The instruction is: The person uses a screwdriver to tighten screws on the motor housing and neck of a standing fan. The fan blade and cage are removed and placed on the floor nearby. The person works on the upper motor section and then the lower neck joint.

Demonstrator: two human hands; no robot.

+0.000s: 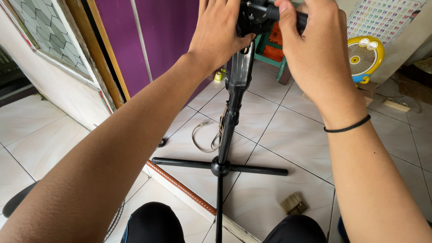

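Both hands work at the top of a black stand, a pedestal-fan kind of post with cross-shaped feet spread on the white tiled floor. The left hand presses its palm and thumb against the black head at the top of the post; its fingertips run out of the frame, so how far they curl around is not clear. The right hand is wrapped over a dark cylindrical part that sticks out sideways from that head, fingers closed around it. The head itself is cut off by the top edge and mostly covered by the two hands, so its shape is hard to make out. A black band circles the right wrist.

Beside the post a beige cord lies looped on the tiles. A small paintbrush lies near the right knee, just apart from the feet. Farther back stand a yellow toy fan and a green stool, partly hidden behind the hands. A purple door is on the left. A wire fan guard is just visible under the left forearm.
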